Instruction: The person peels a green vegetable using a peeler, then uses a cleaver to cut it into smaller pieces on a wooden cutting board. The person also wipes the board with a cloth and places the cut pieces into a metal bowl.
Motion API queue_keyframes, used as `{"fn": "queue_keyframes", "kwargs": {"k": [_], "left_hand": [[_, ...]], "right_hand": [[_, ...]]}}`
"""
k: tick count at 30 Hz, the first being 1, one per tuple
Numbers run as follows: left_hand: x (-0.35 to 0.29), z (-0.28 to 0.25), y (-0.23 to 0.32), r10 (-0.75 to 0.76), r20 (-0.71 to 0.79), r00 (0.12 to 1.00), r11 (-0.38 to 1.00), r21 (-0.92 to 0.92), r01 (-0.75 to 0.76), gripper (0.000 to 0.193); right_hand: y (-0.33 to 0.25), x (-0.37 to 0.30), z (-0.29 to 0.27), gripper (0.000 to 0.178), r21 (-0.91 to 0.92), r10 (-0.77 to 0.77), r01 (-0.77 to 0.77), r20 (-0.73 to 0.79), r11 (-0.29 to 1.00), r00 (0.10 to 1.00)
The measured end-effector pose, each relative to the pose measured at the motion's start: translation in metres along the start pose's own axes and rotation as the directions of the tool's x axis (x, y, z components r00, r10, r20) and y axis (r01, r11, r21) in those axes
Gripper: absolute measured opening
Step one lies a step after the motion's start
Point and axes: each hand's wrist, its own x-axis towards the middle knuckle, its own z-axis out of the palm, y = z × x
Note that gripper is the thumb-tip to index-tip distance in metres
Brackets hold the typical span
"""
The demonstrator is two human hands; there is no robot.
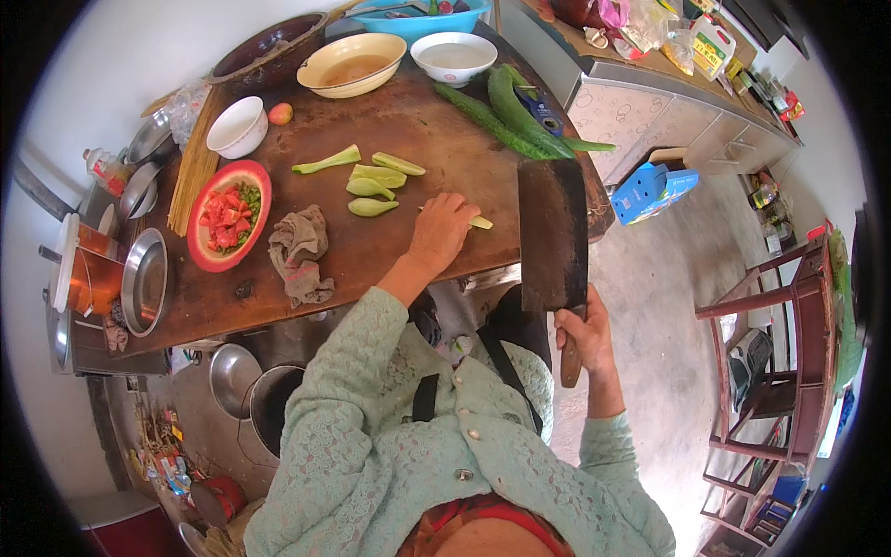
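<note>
My left hand (442, 230) is closed over a pale green cucumber piece (482, 223) on the wooden table, and the piece's end sticks out past my fingers. My right hand (585, 336) grips the handle of a cleaver (554, 237). Its broad dark blade is raised at the table's right edge, pointing away from me. Several cut cucumber pieces (373, 206) lie beyond my left hand, with a longer strip (326, 160) to their left. Whole green cucumbers (520, 116) rest at the far right, partly behind the blade.
A crumpled cloth (299, 255) lies left of my left forearm, beside a red-rimmed bowl (265, 206) of chopped red and green food. White bowl (238, 127), cream basin (351, 67) and water-filled bowl (454, 58) stand farther back. A blue box (652, 190) is beyond the table's right edge.
</note>
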Motion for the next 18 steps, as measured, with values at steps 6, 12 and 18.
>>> {"fn": "queue_keyframes", "kwargs": {"k": [6, 12, 18], "left_hand": [[-0.021, 0.002, 0.018, -0.090, -0.113, 0.990, 0.980, -0.189, 0.067, 0.029], [-0.025, 0.003, 0.020, -0.095, -0.132, 0.987, 0.982, -0.178, 0.070, 0.026], [-0.020, 0.003, 0.023, -0.090, -0.138, 0.986, 0.990, -0.119, 0.074, 0.024]], "right_hand": [[-0.048, 0.012, -0.002, 0.068, -0.417, -0.087, 0.130, 0.121, 0.899, 0.989], [-0.064, 0.020, 0.017, 0.079, -0.682, -0.110, 0.241, 0.230, 0.690, 0.967], [-0.064, 0.024, 0.021, 0.079, -0.810, -0.139, 0.348, 0.321, 0.472, 0.937]]}}
